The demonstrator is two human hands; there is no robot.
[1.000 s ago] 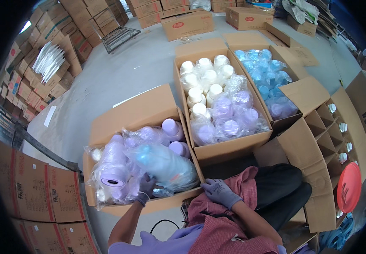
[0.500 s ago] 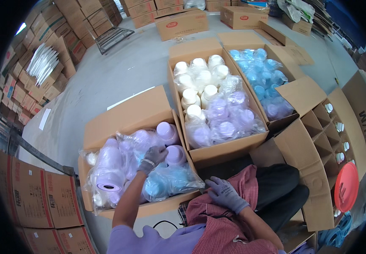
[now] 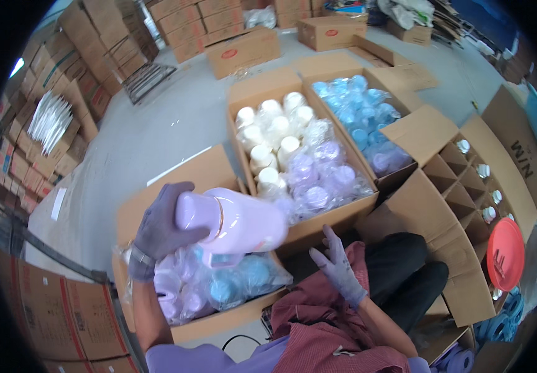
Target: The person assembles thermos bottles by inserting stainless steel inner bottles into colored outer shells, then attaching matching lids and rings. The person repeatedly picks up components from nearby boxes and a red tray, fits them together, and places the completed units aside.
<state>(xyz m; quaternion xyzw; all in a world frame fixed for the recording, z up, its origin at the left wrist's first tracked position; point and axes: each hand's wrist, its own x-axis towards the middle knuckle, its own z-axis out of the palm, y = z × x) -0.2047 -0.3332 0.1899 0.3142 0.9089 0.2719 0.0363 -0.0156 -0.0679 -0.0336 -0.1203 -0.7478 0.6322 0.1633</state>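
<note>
In my left hand (image 3: 163,224), gloved in grey, is a glossy lilac thermos jug (image 3: 250,224). My fingers wrap round its cap end, and it lies nearly sideways with its base to the right and its handle underneath. Beneath it stands an open carton (image 3: 218,318) of lilac and blue jugs, many in clear plastic bags. My right hand (image 3: 338,268), also gloved, is open above my lap, fingers spread and apart from the jug. Just beyond it is a second carton (image 3: 343,214) with white jugs and bagged lilac ones.
Bagged blue jugs (image 3: 355,102) fill a third carton behind. At the right, a carton with cardboard dividers (image 3: 451,177) holds several capped bottles, and a red dish (image 3: 505,248) with small dark items sits by it. Stacked cartons (image 3: 63,304) stand at the lower left; a metal rack (image 3: 147,81) lies farther back.
My left hand has lifted a lilac thermos jug out of the near carton. My right hand has risen from my lap and spread its fingers. The view has shifted slightly.
</note>
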